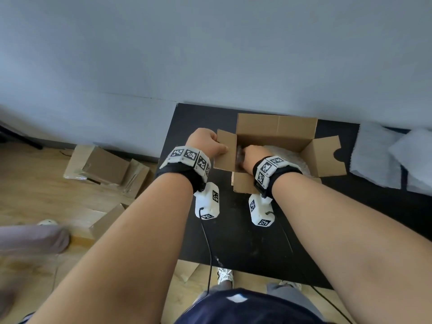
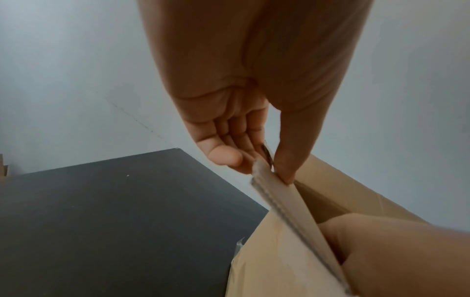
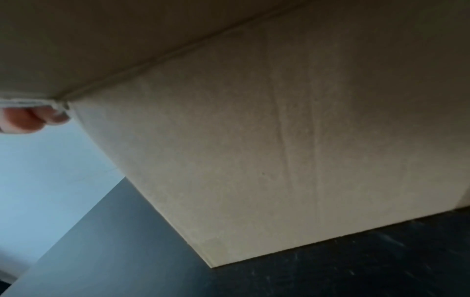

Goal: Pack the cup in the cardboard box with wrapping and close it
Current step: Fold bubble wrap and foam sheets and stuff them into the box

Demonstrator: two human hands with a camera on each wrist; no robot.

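Both hands work at the box (image 1: pixel 275 134) — left hand (image 1: pixel 205 143) pinching its left flap (image 1: pixel 225 148), right hand (image 1: pixel 253 155) reaching inside, grip hidden. Cardboard looks light and stiff, best held by flap edges — the cup, unseen, is likely fragile.

Both bare forearms reach forward from the near edge of the table, each wrist wrapped in a black strap with a ring of white marker tiles. The left hand (image 1: pixel 207 142) pinches the left flap of the box (image 2: pixel 287 213), thumb (image 2: pixel 289 144) on its inner face and fingers (image 2: pixel 229 154) curled against the outer one. The right hand (image 1: pixel 253 155) dips knuckles-up into the box; whether its fingers hold anything cannot be made out
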